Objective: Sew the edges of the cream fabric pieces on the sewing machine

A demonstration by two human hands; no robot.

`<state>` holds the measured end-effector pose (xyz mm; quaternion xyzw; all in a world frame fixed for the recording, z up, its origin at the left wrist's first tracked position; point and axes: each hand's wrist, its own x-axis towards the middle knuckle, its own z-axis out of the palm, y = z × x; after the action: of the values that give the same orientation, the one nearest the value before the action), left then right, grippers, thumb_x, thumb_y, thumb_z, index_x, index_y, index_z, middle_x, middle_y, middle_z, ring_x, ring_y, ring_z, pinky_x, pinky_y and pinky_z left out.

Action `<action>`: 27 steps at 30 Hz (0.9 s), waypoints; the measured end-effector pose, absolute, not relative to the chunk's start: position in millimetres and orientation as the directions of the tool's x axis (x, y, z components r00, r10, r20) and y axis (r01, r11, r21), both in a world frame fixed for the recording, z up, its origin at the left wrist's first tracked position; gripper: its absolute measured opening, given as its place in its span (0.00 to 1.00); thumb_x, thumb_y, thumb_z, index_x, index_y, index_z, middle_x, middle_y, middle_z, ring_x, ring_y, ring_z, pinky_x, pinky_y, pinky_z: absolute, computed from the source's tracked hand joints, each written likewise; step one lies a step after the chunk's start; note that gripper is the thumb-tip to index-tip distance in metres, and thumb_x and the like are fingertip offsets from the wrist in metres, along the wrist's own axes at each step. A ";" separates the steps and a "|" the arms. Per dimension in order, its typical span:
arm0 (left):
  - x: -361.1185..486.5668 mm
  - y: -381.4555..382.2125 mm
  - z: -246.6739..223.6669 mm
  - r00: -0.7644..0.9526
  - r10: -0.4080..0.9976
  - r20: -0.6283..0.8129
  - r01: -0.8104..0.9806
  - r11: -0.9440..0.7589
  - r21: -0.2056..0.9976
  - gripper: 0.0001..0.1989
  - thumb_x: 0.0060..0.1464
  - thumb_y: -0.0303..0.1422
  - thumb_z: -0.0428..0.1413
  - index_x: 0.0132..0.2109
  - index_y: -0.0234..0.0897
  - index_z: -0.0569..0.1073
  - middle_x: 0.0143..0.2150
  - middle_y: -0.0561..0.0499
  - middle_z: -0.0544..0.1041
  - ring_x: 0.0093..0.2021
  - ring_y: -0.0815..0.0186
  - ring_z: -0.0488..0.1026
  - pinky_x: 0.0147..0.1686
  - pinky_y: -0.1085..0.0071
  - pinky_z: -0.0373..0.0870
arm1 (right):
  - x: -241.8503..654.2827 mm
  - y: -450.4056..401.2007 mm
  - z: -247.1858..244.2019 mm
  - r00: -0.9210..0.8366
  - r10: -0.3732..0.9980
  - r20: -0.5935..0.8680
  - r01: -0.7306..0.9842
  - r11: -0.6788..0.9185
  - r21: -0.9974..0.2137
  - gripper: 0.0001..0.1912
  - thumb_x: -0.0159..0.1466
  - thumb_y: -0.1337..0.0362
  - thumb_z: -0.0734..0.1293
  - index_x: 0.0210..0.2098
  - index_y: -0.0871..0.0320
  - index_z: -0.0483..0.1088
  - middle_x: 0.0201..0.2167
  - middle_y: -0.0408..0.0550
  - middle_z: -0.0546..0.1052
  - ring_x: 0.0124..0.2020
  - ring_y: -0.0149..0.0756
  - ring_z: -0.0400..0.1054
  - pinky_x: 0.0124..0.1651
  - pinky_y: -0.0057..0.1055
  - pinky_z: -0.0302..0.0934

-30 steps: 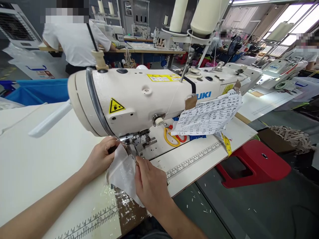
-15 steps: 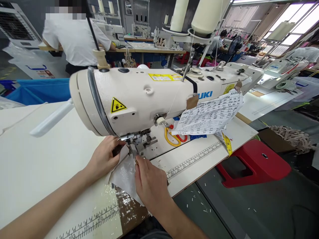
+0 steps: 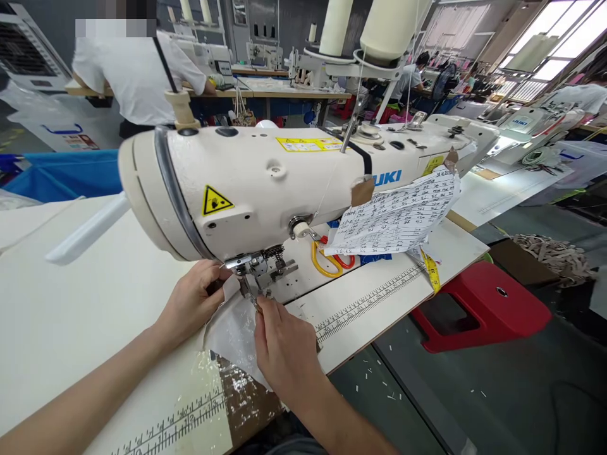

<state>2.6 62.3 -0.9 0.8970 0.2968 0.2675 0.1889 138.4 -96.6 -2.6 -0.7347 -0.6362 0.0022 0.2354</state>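
Note:
A white sewing machine point(image 3: 246, 183) stands on the table, its presser foot and needle area point(image 3: 251, 262) low at the near end. Just left of the foot, my left hand point(image 3: 194, 300) is closed on the edge of a piece of thin white fabric point(image 3: 232, 332); its fingertips are partly hidden beneath the machine head. In front of the foot my right hand point(image 3: 287, 347) pinches slim metal tweezers point(image 3: 253, 296), whose tips point up at the foot. The fabric lies under both hands and drapes towards the table's front edge.
Yellow-and-red-handled scissors point(image 3: 327, 262) lie behind the foot. A handwritten sheet point(image 3: 393, 215) hangs from the machine arm, with a yellow tape measure point(image 3: 431, 272) below it. A red stool point(image 3: 493, 303) stands right of the table. Across the room a person point(image 3: 133, 76) sits at another table.
The view has shifted slightly, so the machine appears a little further left. The tweezers' tips have shifted slightly by the foot. Both hands stay in nearly the same place.

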 end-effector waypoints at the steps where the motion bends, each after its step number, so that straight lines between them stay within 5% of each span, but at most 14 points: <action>1: 2.6 62.3 -1.3 0.693 0.607 0.390 0.416 -0.777 0.472 0.08 0.59 0.36 0.50 0.34 0.41 0.72 0.34 0.49 0.78 0.34 0.61 0.73 0.34 0.65 0.70 | 137.6 -95.9 -3.2 0.190 0.935 0.299 0.938 -0.083 -0.337 0.15 0.68 0.72 0.62 0.53 0.62 0.69 0.38 0.48 0.82 0.34 0.38 0.79 0.26 0.30 0.66; 7: 1.4 62.8 -1.2 0.773 0.389 0.501 0.271 -0.917 0.295 0.10 0.63 0.28 0.48 0.37 0.39 0.74 0.38 0.47 0.80 0.38 0.61 0.73 0.37 0.65 0.72 | 133.0 -96.9 -4.9 0.200 0.904 0.378 0.957 -0.098 -0.273 0.17 0.64 0.75 0.64 0.53 0.65 0.69 0.36 0.50 0.82 0.31 0.40 0.79 0.25 0.31 0.65; 11: -2.3 58.4 6.4 0.858 0.291 0.423 0.210 -0.951 0.228 0.15 0.65 0.26 0.45 0.43 0.37 0.77 0.44 0.45 0.79 0.43 0.60 0.72 0.40 0.65 0.74 | 132.6 -126.3 -2.1 0.224 0.906 0.359 0.897 -0.048 -0.439 0.14 0.65 0.74 0.60 0.49 0.60 0.67 0.35 0.48 0.82 0.32 0.39 0.80 0.27 0.30 0.65; 15: -2.6 42.6 10.8 0.884 0.324 0.336 0.291 -0.946 0.146 0.20 0.63 0.23 0.43 0.49 0.36 0.78 0.47 0.41 0.78 0.46 0.55 0.71 0.43 0.59 0.75 | 130.6 -170.8 -8.6 0.205 0.936 0.287 0.808 0.004 -0.589 0.14 0.66 0.71 0.58 0.50 0.53 0.63 0.28 0.41 0.80 0.25 0.37 0.78 0.21 0.28 0.61; 21: 1.1 17.0 0.7 0.868 0.390 0.307 0.391 -0.919 0.061 0.20 0.62 0.23 0.43 0.53 0.30 0.77 0.53 0.37 0.76 0.55 0.50 0.69 0.50 0.53 0.76 | 129.7 -195.3 -16.1 0.203 0.934 0.295 0.842 -0.013 -0.539 0.13 0.68 0.72 0.55 0.48 0.50 0.63 0.27 0.42 0.79 0.21 0.38 0.76 0.23 0.28 0.64; 27: -7.2 11.9 -11.2 0.860 0.349 0.373 0.362 -0.931 0.038 0.22 0.64 0.25 0.43 0.58 0.31 0.75 0.58 0.40 0.77 0.59 0.52 0.70 0.56 0.56 0.72 | 133.5 -193.6 -11.5 0.126 0.936 0.328 0.858 0.063 -0.510 0.20 0.67 0.75 0.53 0.54 0.53 0.63 0.35 0.44 0.81 0.28 0.36 0.78 0.28 0.27 0.67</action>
<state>-7.2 11.9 -11.2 0.9641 0.1845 0.1902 -0.0168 133.5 -193.6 -11.5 -0.6814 -0.6581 0.0626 0.3140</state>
